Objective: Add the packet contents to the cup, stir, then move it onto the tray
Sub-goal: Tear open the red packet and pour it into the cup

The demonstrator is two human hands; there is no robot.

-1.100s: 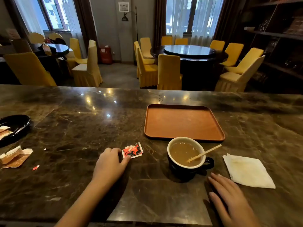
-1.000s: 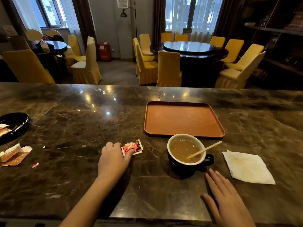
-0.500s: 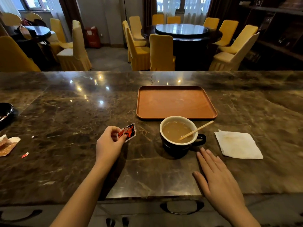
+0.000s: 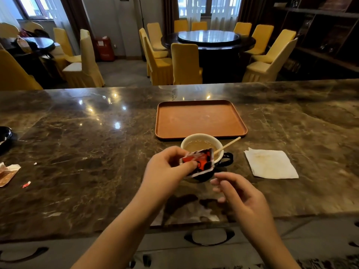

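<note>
Above cup [image 4: 202, 144], left hand [image 4: 167, 171] pinching red packet [image 4: 200, 162], print unreadable

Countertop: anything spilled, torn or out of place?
No spill visible. Torn, crumpled wrappers and a small red scrap litter the countertop's left edge. The paper napkin looks faintly stained. The wooden stirrer leans in the cup.

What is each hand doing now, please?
Left hand: closed on small red and white paper packet.
Right hand: open, holding nothing.
</note>
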